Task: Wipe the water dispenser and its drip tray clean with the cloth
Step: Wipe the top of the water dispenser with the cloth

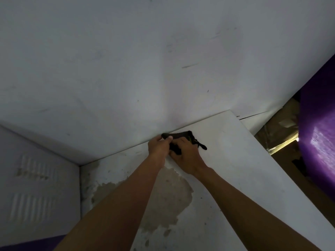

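Observation:
A small dark cloth (pixel 178 135) with a thin green edge lies bunched on a white flat surface (pixel 235 160), close to where it meets the white wall. My left hand (pixel 158 146) pinches the cloth's left end. My right hand (pixel 186 156) presses down on its lower part, fingers curled over it. Both forearms reach in from the bottom of the view. A frayed dark end of the cloth (pixel 203 146) sticks out to the right of my right hand. No drip tray or tap shows here.
A white panel with vent slots (pixel 34 192) stands at the lower left. Stained, peeling wall (pixel 163 201) lies under my arms. A purple surface (pixel 319 142) rises at the right, with brown cardboard (pixel 282 134) beside it.

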